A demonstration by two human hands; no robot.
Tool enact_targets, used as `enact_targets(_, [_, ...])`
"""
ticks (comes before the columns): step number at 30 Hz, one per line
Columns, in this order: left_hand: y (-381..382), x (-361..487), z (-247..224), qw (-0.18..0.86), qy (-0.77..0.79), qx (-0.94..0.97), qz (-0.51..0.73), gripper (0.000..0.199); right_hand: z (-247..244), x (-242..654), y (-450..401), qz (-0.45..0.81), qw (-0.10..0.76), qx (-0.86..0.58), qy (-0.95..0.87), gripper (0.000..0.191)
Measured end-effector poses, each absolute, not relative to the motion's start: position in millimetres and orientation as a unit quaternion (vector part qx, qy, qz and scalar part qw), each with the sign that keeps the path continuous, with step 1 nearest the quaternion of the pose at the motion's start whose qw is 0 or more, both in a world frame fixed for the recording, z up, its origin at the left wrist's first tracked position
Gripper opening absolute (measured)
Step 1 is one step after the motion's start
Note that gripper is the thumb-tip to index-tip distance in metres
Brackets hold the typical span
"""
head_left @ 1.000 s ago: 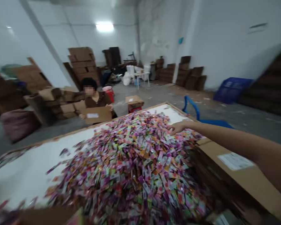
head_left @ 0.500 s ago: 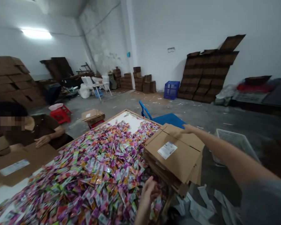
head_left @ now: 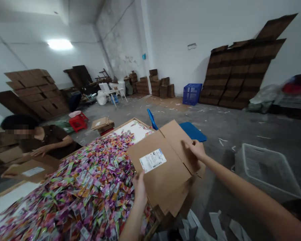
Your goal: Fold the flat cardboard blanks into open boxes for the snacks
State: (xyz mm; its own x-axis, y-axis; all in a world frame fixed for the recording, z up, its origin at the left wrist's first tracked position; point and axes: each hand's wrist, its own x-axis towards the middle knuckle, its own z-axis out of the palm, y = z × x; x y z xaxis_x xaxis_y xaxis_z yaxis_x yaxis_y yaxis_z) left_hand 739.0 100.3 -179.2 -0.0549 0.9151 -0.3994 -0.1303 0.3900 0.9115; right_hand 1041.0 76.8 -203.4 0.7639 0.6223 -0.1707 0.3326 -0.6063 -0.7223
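A flattened cardboard box [head_left: 163,177] with a white printed label [head_left: 153,160] is tilted up in front of me, over a stack of similar flat boxes [head_left: 188,201] at the table's right edge. My left hand [head_left: 139,187] is closed on its near left edge, thumb on top near the label. With fingers curled, my right hand [head_left: 197,149] grips the flap on the right side. Small colourful sachets [head_left: 97,180] lie heaped across the table to the left, partly covered by the box.
Across the table a co-worker [head_left: 52,140] handles another labelled cardboard box [head_left: 35,169]. A blue chair [head_left: 193,131] stands behind my box. On the floor at right is a translucent plastic crate [head_left: 268,170]. More flat boxes [head_left: 102,124] sit on a red stool beyond the table.
The top box has been lifted off the stack and pulled left towards me. My left hand, earlier free above the sachets, now grips its edge; the view has swung left.
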Motion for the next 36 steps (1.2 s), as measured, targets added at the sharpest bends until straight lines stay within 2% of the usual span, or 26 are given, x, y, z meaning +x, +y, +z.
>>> enact_targets(3, [116.2,741.6,-119.6,0.552,0.537,0.330,0.546,0.038,-178.8,1054.5,77.9,0.161,0.509,-0.795,-0.287,0.070])
enact_targets(5, [127.1,741.9,-87.9,0.527,0.480,0.359,0.602,0.042,-163.2,1056.6,77.0,0.161,0.583,-0.737,-0.303,0.068])
enact_targets(7, [135.3,742.7,-68.7,0.506,0.455,0.395,0.617,0.042,-151.0,1052.1,75.6,0.186,0.629,-0.684,-0.321,0.066])
enact_targets(10, [140.7,745.2,-57.5,0.505,0.488,0.439,0.560,0.036,-139.6,1038.3,74.4,0.209,0.654,-0.659,-0.306,0.065])
enact_targets(16, [146.2,743.7,-37.4,0.555,0.541,0.378,0.506,0.029,-109.6,1022.3,67.7,0.285,0.651,-0.619,-0.334,0.071])
enact_targets(19, [151.1,742.1,-24.9,0.548,0.528,0.442,0.475,0.031,-88.7,1025.8,57.7,0.335,0.648,-0.589,-0.347,0.067])
enact_targets(22, [147.4,746.0,-18.5,0.422,0.508,0.628,0.413,0.032,-82.9,1027.9,48.2,0.409,0.601,-0.552,-0.408,0.065])
enact_targets(25, [127.9,755.4,-17.5,0.263,0.478,0.806,0.231,0.043,-99.7,1019.0,44.6,0.450,0.539,-0.540,-0.464,0.071])
enact_targets(28, [107.8,770.0,-18.8,0.163,0.405,0.897,0.072,0.057,-125.4,1003.9,48.3,0.335,0.505,-0.616,-0.504,0.096])
enact_targets(31, [110.7,788.6,-24.0,0.143,0.335,0.931,0.029,0.064,-135.4,1002.4,51.7,0.220,0.494,-0.680,-0.494,0.118])
enact_targets(33, [124.8,800.8,-32.9,0.138,0.310,0.940,0.026,0.064,-127.1,1011.5,46.9,0.248,0.497,-0.671,-0.491,0.109])
enact_targets(36, [142.9,813.5,-52.6,0.085,0.348,0.933,0.040,0.056,-102.0,1016.9,26.3,0.237,0.546,-0.667,-0.448,0.065])
